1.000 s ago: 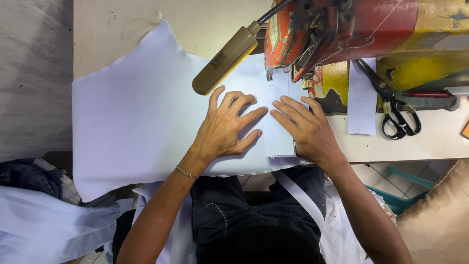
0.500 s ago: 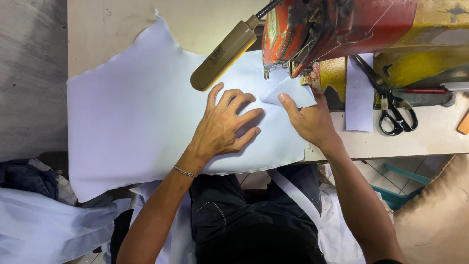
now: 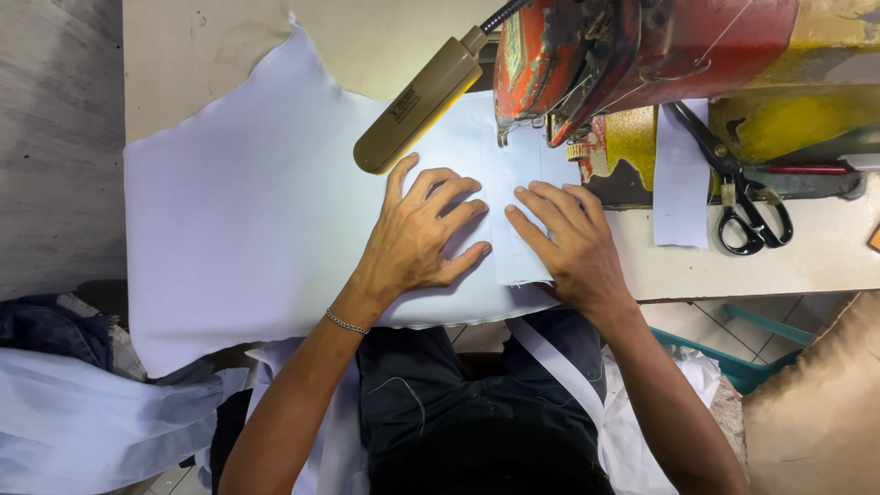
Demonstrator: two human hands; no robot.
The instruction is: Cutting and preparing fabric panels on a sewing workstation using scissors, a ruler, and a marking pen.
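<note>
Pressing flat with spread fingers, the left hand [image 3: 417,234] and right hand [image 3: 568,243] hold a narrow white fabric strip [image 3: 515,215] onto the large pale-blue cloth [image 3: 238,220] on the bench [image 3: 807,261] — neither grip pinches anything. The strip lies between them, just below the red sewing machine [image 3: 623,50]; black scissors [image 3: 742,197] rest to the right.
</note>
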